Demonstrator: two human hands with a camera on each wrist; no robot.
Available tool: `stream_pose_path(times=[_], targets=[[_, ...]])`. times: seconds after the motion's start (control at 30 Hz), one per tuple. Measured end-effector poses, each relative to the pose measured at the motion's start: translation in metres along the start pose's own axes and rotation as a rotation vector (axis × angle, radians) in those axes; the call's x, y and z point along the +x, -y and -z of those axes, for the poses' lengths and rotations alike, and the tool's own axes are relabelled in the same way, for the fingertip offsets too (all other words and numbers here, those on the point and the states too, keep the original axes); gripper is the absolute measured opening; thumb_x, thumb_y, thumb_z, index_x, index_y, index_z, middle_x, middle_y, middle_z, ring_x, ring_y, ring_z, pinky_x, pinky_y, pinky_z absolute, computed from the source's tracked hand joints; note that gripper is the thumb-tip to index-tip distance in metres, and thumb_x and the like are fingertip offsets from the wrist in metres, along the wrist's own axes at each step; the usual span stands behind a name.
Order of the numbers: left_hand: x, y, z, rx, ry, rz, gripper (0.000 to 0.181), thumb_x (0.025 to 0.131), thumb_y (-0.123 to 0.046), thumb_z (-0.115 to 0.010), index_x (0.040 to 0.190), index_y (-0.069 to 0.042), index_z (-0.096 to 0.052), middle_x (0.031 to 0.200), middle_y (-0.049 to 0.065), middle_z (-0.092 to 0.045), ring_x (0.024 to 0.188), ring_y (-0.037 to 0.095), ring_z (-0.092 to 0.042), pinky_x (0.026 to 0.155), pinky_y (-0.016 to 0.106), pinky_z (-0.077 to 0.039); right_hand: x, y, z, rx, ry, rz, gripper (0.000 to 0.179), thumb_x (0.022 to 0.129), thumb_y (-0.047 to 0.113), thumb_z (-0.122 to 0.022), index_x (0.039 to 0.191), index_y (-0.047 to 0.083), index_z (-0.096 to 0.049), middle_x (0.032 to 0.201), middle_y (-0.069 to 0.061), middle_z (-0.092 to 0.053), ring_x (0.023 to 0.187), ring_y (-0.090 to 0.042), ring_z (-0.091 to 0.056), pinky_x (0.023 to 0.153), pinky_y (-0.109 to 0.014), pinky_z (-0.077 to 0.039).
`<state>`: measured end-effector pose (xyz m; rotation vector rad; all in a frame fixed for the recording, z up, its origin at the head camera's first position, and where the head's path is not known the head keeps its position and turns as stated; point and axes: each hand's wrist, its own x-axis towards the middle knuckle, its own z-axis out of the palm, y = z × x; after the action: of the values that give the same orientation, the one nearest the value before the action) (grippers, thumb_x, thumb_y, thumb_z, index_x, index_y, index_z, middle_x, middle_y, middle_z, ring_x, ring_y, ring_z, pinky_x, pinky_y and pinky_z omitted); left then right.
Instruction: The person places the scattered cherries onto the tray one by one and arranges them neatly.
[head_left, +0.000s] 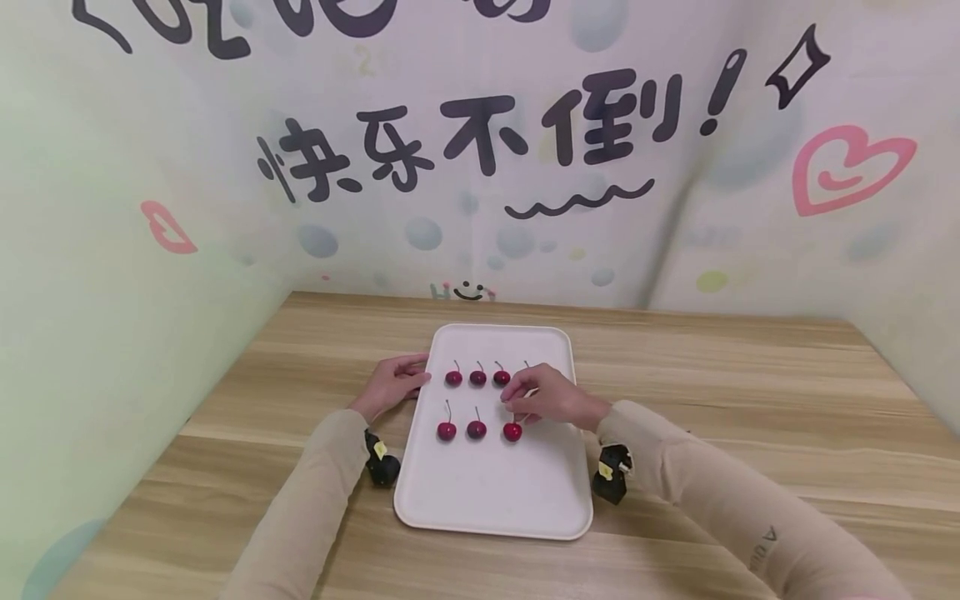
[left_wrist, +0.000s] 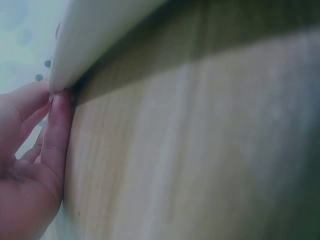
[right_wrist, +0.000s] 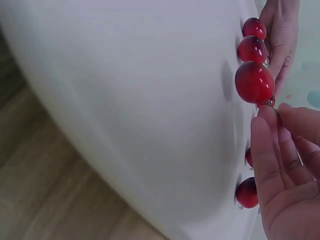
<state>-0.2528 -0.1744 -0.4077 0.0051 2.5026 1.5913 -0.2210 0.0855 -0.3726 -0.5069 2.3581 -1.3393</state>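
A white rectangular tray (head_left: 495,492) lies on the wooden table with several dark red cherries on it, stems on. My left hand (head_left: 392,385) grips the tray's left rim between thumb and fingers, also seen up close in the left wrist view. With thumb and fingertips, my right hand (head_left: 551,396) pinches the stem of a bright red cherry (right_wrist: 254,82), which hangs close over the tray. To its left sit two front-row cherries (head_left: 476,430). Behind are three back-row cherries (head_left: 477,378); another stem (head_left: 527,364) shows past my right hand, its fruit hidden.
The wooden table (head_left: 712,517) extends on both sides of the tray. A printed cloth backdrop (head_left: 465,242) stands along its far edge. Black wrist cameras (head_left: 611,473) sit at both cuffs, beside the tray's long sides.
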Motion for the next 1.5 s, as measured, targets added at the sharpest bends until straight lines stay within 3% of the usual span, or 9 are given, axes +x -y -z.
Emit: stream_pose_path(times=[0.33,0.73,1.5], targets=[[-0.001,0.000,0.001,-0.012,0.004,0.008,0.042,0.087,-0.012,-0.057,0.127,-0.005,-0.048,0.106,0.018,-0.057,0.086,0.020,-0.059,0.073,0.026,-0.052,0.008,0.000,-0.005,-0.047,-0.015,-0.006,0.009,0.081,0.002,-0.062,0.089,-0.002,-0.062,0.071,-0.006,-0.059,0.061,-0.014,-0.057,0.059,-0.026,-0.053],[0.000,0.000,0.000,0.011,-0.002,0.001,0.042,0.087,-0.012,-0.057,0.127,-0.004,-0.047,0.105,0.018,-0.056,0.086,0.021,-0.058,0.073,0.026,-0.052,0.012,-0.001,-0.011,-0.114,-0.044,-0.080,0.007,0.080,0.002,-0.063,0.087,0.002,-0.063,0.073,-0.004,-0.057,0.060,-0.012,-0.055,0.057,-0.024,-0.052],[0.000,0.000,0.001,-0.004,0.008,-0.006,0.042,0.087,-0.011,-0.057,0.127,-0.004,-0.047,0.107,0.019,-0.056,0.086,0.020,-0.059,0.073,0.027,-0.052,0.016,-0.006,-0.012,-0.119,-0.075,-0.127,0.007,0.078,0.002,-0.065,0.084,0.003,-0.063,0.071,-0.005,-0.058,0.059,-0.014,-0.056,0.053,-0.024,-0.052]])
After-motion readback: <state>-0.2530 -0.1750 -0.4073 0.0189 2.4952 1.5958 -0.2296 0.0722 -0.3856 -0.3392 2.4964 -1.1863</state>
